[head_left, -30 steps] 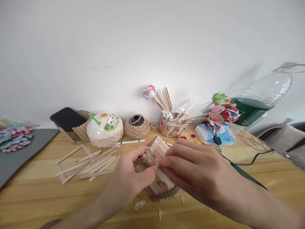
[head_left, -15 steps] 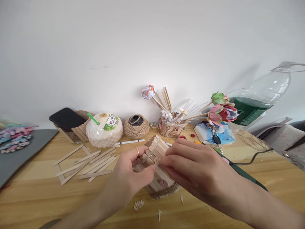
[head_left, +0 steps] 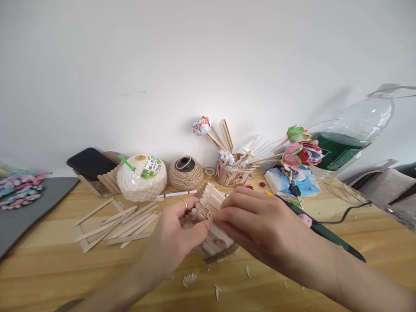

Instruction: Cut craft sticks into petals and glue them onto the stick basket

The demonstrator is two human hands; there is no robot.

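Steadying the stick-walled holder (head_left: 212,225) near the surface's (head_left: 48,260) middle with my left hand (head_left: 173,236), I pinch a tiny decoration onto it with my right hand (head_left: 256,227); pressing it squarely seems next.

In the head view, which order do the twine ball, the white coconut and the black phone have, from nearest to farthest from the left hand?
From the left hand:
1. Twine ball, just behind it, by the wall.
2. White coconut, further left.
3. Black phone, farthest left, propped on a stick holder.
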